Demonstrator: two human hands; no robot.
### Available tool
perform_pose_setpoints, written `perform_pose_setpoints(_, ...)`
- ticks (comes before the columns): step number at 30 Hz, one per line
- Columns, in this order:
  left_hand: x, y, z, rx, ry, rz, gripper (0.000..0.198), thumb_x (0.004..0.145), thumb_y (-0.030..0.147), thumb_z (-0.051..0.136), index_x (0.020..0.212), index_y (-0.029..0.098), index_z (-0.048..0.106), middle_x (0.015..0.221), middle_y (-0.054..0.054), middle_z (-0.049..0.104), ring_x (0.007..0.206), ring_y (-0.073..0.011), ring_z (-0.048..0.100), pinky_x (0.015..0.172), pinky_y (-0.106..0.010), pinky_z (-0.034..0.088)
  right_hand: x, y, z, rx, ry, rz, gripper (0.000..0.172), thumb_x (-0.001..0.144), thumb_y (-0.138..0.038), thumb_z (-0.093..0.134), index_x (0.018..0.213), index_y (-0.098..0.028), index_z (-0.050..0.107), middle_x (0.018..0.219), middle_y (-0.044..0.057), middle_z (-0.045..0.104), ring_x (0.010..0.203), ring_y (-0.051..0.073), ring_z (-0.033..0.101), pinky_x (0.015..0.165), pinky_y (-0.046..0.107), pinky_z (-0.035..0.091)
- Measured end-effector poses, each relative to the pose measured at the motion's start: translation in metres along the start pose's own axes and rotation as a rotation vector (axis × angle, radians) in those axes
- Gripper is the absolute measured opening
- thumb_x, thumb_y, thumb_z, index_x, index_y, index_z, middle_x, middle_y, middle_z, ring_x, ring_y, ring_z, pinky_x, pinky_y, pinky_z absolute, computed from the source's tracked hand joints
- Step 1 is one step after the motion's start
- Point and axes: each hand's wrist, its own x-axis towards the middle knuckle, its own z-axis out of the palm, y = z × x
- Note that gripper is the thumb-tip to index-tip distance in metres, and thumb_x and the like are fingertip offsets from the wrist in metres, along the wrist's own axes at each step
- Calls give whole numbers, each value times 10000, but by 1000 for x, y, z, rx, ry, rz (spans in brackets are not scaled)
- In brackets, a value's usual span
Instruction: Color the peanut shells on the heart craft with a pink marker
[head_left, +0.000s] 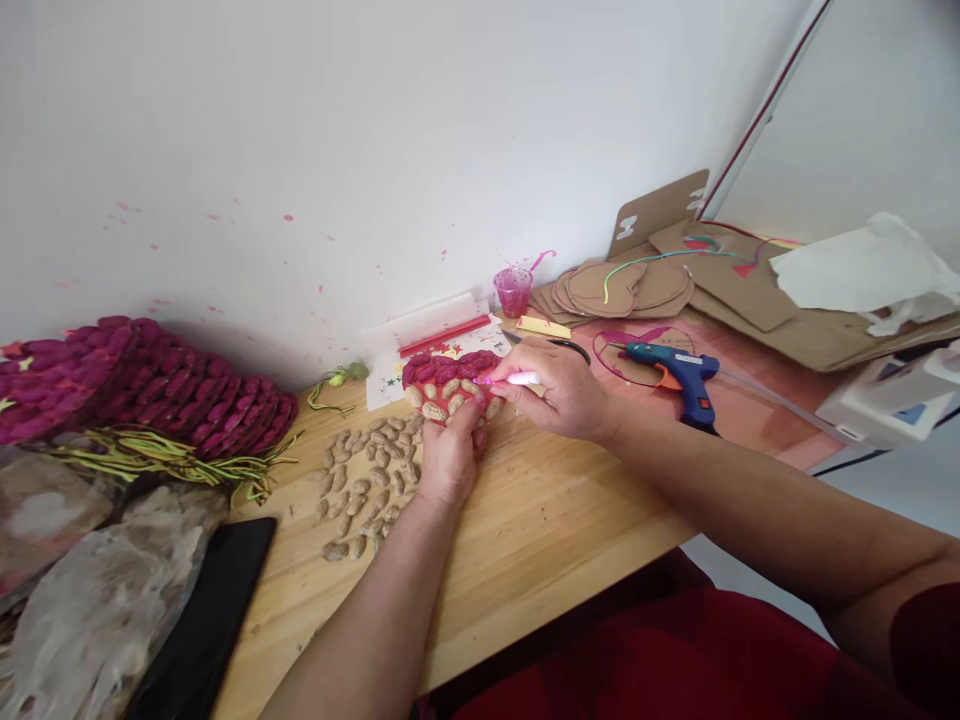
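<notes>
**Inspector:** Setting?

**Recorder:** White wall, speckled with pink. Below it is a wooden surface (525, 520). Flat cardboard cut-outs (675, 280) are stacked at the far right. A heap of magenta-painted shell pieces (150, 385) lies at the far left. A blue glue gun (679, 372) rests near the right hand, not touching it.

**Inspector:** Item under the hands?

**Recorder:** A rounded peanut panel (450, 380) sits on the surface near the wall, between the two hands. Its far half is painted magenta and its near half is bare shell. Loose peanuts (367, 480) are scattered just to its left.

**Inspector:** Left hand?

**Recorder:** The left hand (448, 455) is palm down, with its fingers held close together. The tips rest on the panel's near edge. Whether the thumb grips underneath cannot be told.

**Inspector:** Right hand?

**Recorder:** The right hand (559, 385) has its fingers curled and pinched around a white-handled brush (514, 379). The pink tip of the brush touches the panel where painted shells meet bare ones.

**Inspector:** Smaller items?

**Recorder:** A pink cup (513, 290) stands against the wall behind the panel. Scissors (562, 345) lie just beyond the right hand.
</notes>
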Motion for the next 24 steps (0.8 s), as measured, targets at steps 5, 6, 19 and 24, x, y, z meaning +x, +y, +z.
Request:
perform_pose_setpoints(5, 0, 1, 0, -43, 13, -4, 404, 615, 321, 877, 743, 201, 513, 518, 102, 422, 373, -27, 279, 374, -172, 188, -1, 3, 1, -13, 4, -17, 102, 1015, -256, 616, 931, -204, 642, 833, 33, 736, 773, 180, 647, 721, 318, 481)
perform_pose_setpoints(6, 0, 1, 0, -57, 18, -5, 413, 615, 315, 878, 735, 204, 498, 518, 103, 416, 371, -25, 275, 375, -169, 181, -1, 4, 0, -14, 7, 0, 104, 1012, -261, 621, 928, -204, 643, 824, 30, 731, 761, 177, 644, 711, 314, 476)
perform_pose_setpoints(19, 0, 5, -1, -78, 20, -25, 441, 588, 301, 898, 703, 206, 483, 514, 109, 395, 375, -17, 249, 375, -161, 175, 0, 7, -2, 26, 14, 69, 119, 1005, -274, 617, 913, -206, 648, 826, 30, 715, 768, 174, 641, 718, 307, 469)
perform_pose_setpoints(24, 1, 4, -2, -66, 0, -14, 423, 593, 323, 896, 703, 198, 507, 518, 98, 423, 369, -16, 260, 370, -167, 168, 0, 11, -7, 71, 103, 195, 191, 1003, -360, 642, 890, -206, 642, 751, -1, 658, 666, 143, 555, 666, 300, 415)
